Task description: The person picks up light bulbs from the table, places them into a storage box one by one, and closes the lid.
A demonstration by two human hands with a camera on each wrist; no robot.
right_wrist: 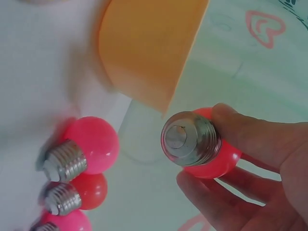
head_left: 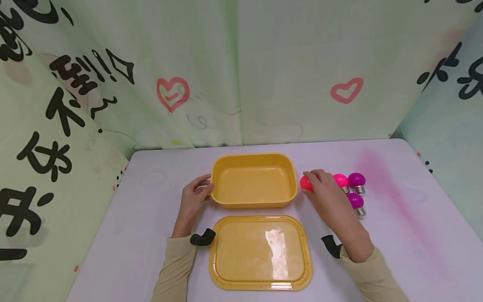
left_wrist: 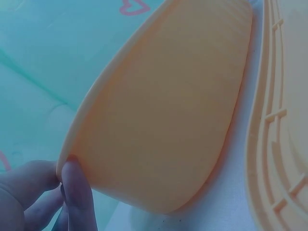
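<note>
My left hand (head_left: 193, 198) is at the left end of a yellow plastic box (head_left: 254, 204), pinching its rim between thumb and fingers; the left wrist view shows the thumb (left_wrist: 79, 195) against the wall. To the right of the box, my right hand (head_left: 327, 195) holds a red light bulb (head_left: 306, 183) above the table. In the right wrist view the thumb and fingertips grip its round red part, and its silver screw base (right_wrist: 190, 138) points toward the camera. The box's inside shows nothing in it in the head view.
Beside my right hand lie a pink bulb (head_left: 341, 180) and purple bulbs (head_left: 356, 179), partly hidden by the hand. A flat yellow lid (head_left: 245, 256) lies in front of the box. Behind the white table (head_left: 392, 184) hangs a pale green curtain (head_left: 286, 96).
</note>
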